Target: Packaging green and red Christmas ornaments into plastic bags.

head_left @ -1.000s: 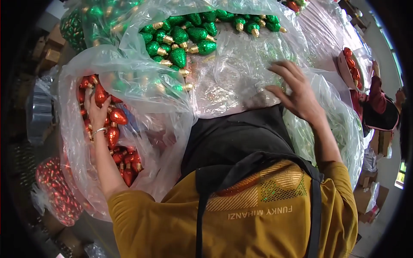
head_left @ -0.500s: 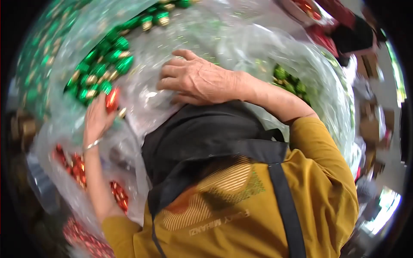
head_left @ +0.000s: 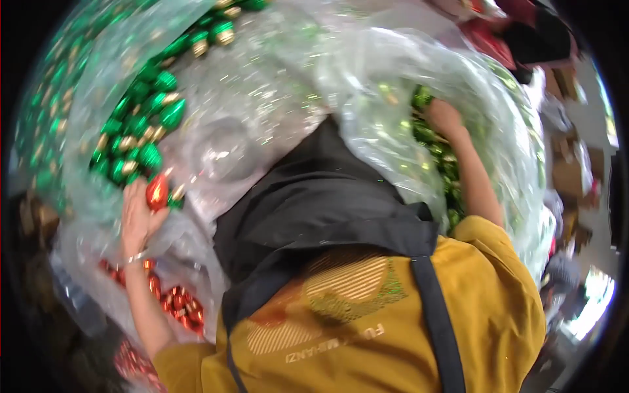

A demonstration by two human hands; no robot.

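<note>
My left hand is closed around a shiny red bulb-shaped ornament. A green ornament with a gold cap shows just beside it; whether the hand grips that one too is unclear. Next to the hand is a bag of glossy dark green bulb ornaments with gold caps. On the right, my right hand reaches into a clear plastic bag of light green ornaments. Its fingertips are blurred and hidden among them.
A round clear plastic piece lies on the pale plastic in the middle. Below my left hand, red ornaments sit in another clear bag. My black apron spreads across the front. Cardboard boxes stand at the far right.
My right hand has moved from the middle over to the light green ornaments on the right. My left hand keeps the red ornament and appears slightly lower in view.
</note>
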